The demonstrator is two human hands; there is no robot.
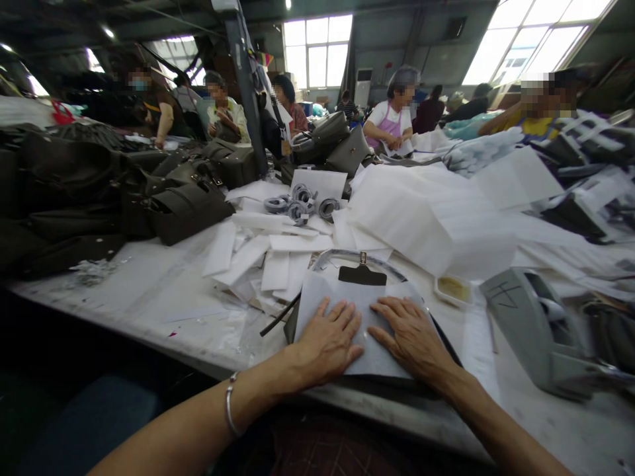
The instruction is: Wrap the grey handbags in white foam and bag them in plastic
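A dark handbag (362,275) lies at the table's front edge, its flap tab and buckle showing at the top. Over most of it is spread a white sheet of wrapping paper (364,360). My left hand (330,340) lies flat on the sheet's left half, fingers spread. On the right half rests my right hand (409,334), also flat with its fingers apart. Neither hand grips anything. The bag's handle (391,266), wrapped in pale film, arches above the sheet. A dark strap (278,318) sticks out at the left. The sheet hides the bag's body.
White foam pieces (278,261) lie beyond the bag, with coiled wrapped straps (300,203) behind. Dark handbags (183,205) are piled at left. Large foam sheets (397,205), a small dish (452,291) and a grey tape dispenser (528,330) are at right. Several people work across the table.
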